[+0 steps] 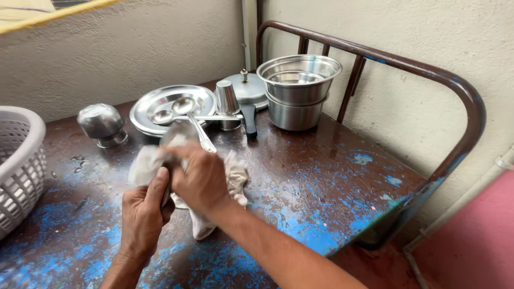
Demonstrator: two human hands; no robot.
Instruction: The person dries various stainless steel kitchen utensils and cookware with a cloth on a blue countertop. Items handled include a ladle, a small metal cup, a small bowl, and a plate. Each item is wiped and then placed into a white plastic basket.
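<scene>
Rough plaster walls close in a corner where a worn bench (321,176) stands, its dark top scuffed with blue paint, a rusty metal rail (460,91) curving round its far and right edges.

Both hands meet near the middle of the bench over a pale cloth (235,176). The left hand (142,211) is closed around the cloth from below and from the left, thumb up along it. The right hand (201,179) lies over the top, fingers curled down and gripping a small steel cup (179,134) through the cloth — only the cup's rounded far side shows, just beyond the fingers, and it looks blurred, so its exact shape is hard to make out. Loose folds of cloth hang out to the right of the right hand and under its wrist, resting on the bench.

Just past the hands lies a steel plate (160,101) with two spoons in it; the longer spoon (193,120) has its handle running toward the right hand, its end near the knuckles. A small tumbler (227,101) stands upside down at the plate's right edge, beside a flat lid (249,91) with a dark handle. Two stacked steel pots (297,91) sit to the right of the lid, near the rail. An upturned steel bowl (101,123) rests left of the plate, and a white plastic basket (19,160) is at the bench's left edge — well apart from the hands.
</scene>
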